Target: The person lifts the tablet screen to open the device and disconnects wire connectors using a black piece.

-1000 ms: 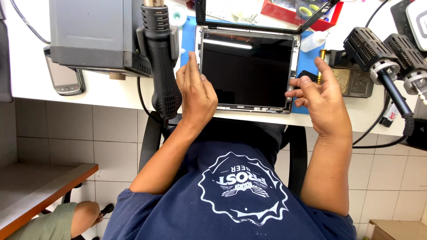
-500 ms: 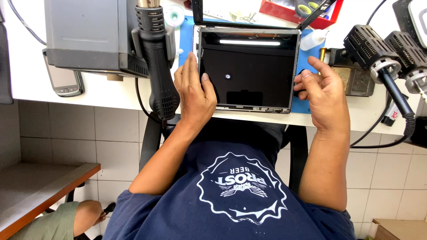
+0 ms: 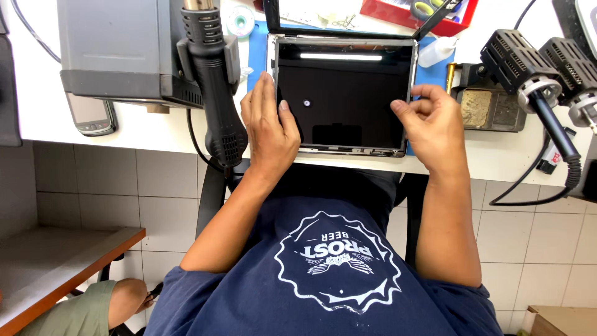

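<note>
A tablet (image 3: 348, 93) with a dark glass screen in a silver frame lies on a blue mat (image 3: 258, 46) at the white bench's front edge. My left hand (image 3: 268, 127) rests flat on the tablet's left edge, fingers spread and thumb on the glass. My right hand (image 3: 432, 124) hovers at the tablet's right edge with fingers curled and pinched together; nothing shows between them. A ceiling light reflects along the top of the screen.
A black hot-air gun (image 3: 214, 87) hangs on a grey station (image 3: 115, 46) to the left, beside a small phone (image 3: 90, 115). Two black soldering handles (image 3: 528, 68) and a tip-cleaner tray (image 3: 488, 106) sit on the right. A red tray (image 3: 416, 12) and a white bottle (image 3: 435, 53) lie behind.
My right hand has come off the tablet's right edge and curled its fingers. The tablet's screen now lies flatter. My left hand has stayed on the left edge.
</note>
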